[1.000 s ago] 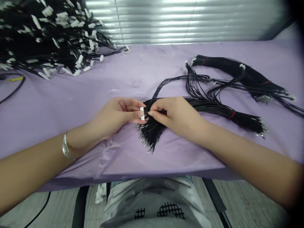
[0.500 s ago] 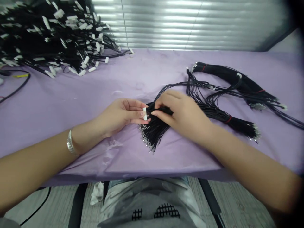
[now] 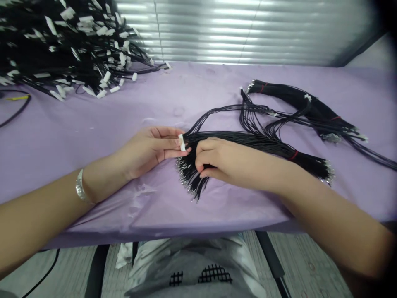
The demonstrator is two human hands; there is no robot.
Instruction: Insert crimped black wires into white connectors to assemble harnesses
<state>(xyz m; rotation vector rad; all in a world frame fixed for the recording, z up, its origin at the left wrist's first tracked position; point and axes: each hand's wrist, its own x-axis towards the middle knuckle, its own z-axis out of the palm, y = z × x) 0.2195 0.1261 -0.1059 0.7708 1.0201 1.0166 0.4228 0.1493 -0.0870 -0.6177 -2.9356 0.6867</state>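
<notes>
My left hand [image 3: 149,150] pinches a small white connector [image 3: 182,142] between thumb and fingers, with thin black wires running from it to the right. My right hand [image 3: 225,161] rests curled on a bundle of black wires [image 3: 269,147] with metal-tipped ends [image 3: 186,178], its fingers pinched on wires near those tips. The bundle is tied with a red band [image 3: 293,155] and lies on the purple table cover [image 3: 93,132]. A silver bracelet [image 3: 80,189] sits on my left wrist.
A big heap of black wires with white connectors [image 3: 62,45] fills the far left. Another tied black wire bundle [image 3: 310,105] lies at the right back. A ribbed metal wall [image 3: 248,29] stands behind. The table's front edge is close to my lap.
My right hand has moved from beside the connector down and toward me onto the bundle's tipped ends. My left hand and the connector shifted slightly left.
</notes>
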